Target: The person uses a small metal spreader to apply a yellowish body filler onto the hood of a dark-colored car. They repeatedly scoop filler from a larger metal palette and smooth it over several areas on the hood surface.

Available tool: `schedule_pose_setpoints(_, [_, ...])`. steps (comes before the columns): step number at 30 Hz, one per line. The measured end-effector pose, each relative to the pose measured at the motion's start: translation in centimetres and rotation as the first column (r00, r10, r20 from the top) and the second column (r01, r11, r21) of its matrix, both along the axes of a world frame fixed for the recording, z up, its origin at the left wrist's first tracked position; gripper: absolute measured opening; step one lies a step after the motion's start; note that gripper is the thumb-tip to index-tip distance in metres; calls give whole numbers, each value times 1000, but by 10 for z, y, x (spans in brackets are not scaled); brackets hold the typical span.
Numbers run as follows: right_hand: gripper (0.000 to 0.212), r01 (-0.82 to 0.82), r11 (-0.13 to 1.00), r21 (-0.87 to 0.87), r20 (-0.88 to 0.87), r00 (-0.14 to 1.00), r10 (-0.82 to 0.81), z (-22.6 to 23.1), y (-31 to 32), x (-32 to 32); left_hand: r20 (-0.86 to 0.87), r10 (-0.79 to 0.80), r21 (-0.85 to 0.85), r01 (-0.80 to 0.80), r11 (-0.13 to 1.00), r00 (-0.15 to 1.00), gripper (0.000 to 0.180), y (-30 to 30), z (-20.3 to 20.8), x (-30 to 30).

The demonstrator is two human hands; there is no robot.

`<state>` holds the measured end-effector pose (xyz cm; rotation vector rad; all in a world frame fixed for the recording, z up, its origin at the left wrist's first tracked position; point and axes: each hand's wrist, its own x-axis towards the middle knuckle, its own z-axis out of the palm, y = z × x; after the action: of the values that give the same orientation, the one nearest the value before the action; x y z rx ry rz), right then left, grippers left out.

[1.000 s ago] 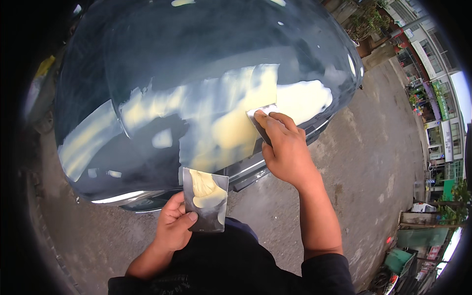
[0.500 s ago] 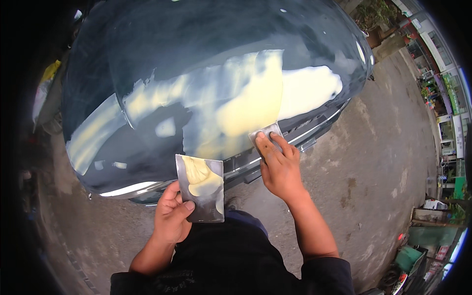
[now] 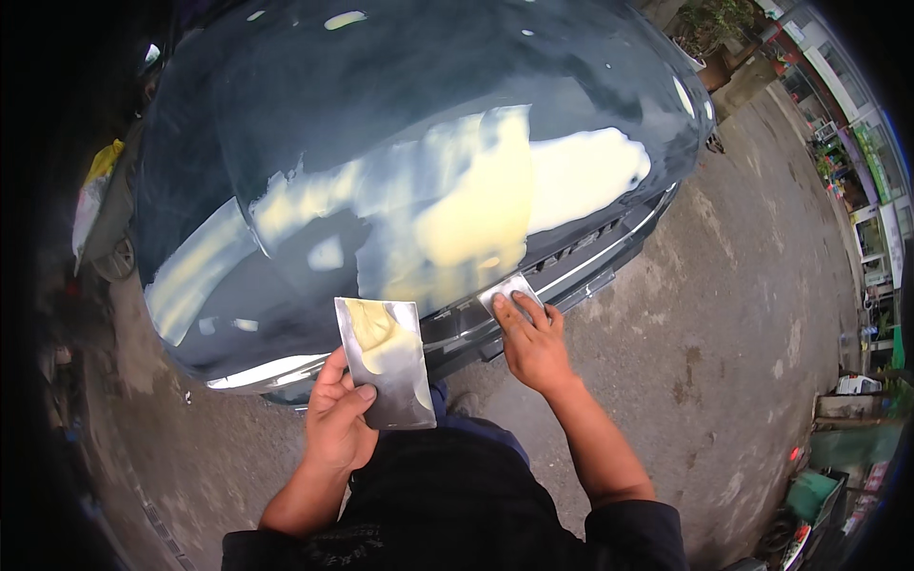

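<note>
Dark, glossy car bodywork [image 3: 362,86] fills the upper frame, streaked pale yellow paste [image 3: 476,214] running from left to centre. Below, left of centre, the left hand [image 3: 343,419] pinches a grey plate [image 3: 395,402] bearing a yellow dollop [image 3: 368,326]. Right of centre, the right hand [image 3: 533,354], fingers partly bent, grips a small scraper [image 3: 515,285] near the bodywork's lower edge; contact is unclear. Farther right, a white patch [image 3: 586,179] marks the bodywork.

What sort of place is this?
Probably an outdoor street or yard: the dark car stands on grey, stained ground, with building fronts along the right and a leafy plant at upper right.
</note>
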<state>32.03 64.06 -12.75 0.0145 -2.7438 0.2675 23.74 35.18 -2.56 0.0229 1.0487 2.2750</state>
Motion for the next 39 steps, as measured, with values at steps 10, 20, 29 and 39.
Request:
schedule_pose_setpoints(10, [69, -496, 240, -834, -396, 843, 365, 120, -65, 33, 71, 73, 75, -79, 994, 995, 61, 45, 14, 14])
schedule_pose_setpoints(20, [66, -377, 813, -445, -62, 918, 392, 115, -14, -15, -111, 106, 220, -80, 972, 988, 62, 20, 21, -12])
schedule_pose_setpoints(29, [65, 258, 941, -221, 136, 963, -232, 170, 83, -153, -73, 129, 195, -113, 974, 989, 63, -4, 12, -19])
schedule_pose_setpoints(39, [60, 148, 982, -115, 239, 964, -117, 189, 44, -169, -29, 145, 181, -137, 974, 989, 61, -5, 1, -22])
